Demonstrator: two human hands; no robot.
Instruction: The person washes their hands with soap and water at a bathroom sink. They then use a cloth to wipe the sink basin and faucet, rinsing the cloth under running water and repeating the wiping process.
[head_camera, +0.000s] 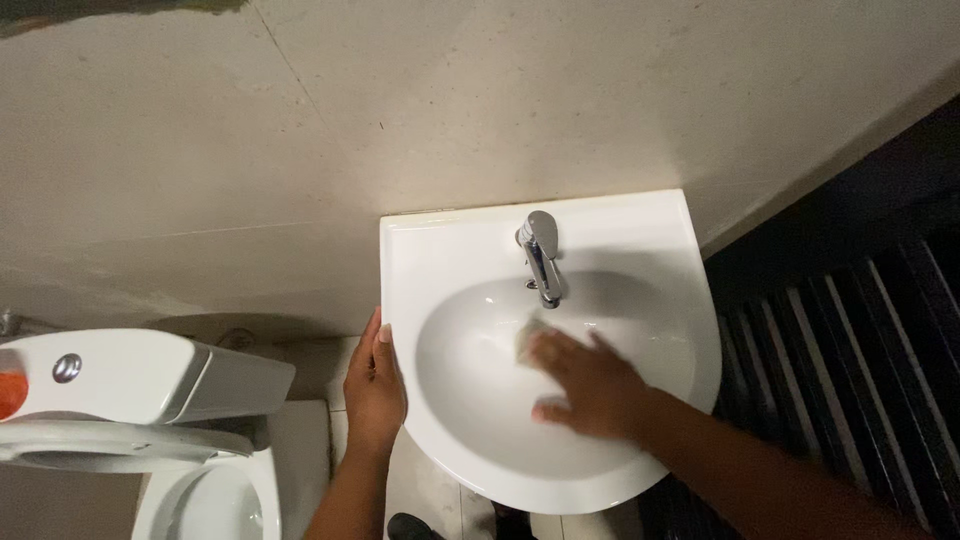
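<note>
Dim, soft light (motion-blurred right hand (590, 385))

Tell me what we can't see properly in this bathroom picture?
- Pale thing under the right hand: head view, motion-blurred and half covered.
- Sink drain: hidden by that hand.
- Toilet: cut off by the left and bottom edges.
- Left hand fingers: curled under the sink's rim.

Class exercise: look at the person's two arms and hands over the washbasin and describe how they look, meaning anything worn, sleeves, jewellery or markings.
Both arms are bare to the frame edge: no sleeves, gloves, watch or bracelet show. The left hand shows short nails and no ring that can be seen. The right hand is motion-blurred, so rings or small markings on it cannot be told. No tattoos or markings are visible on either forearm.
</note>
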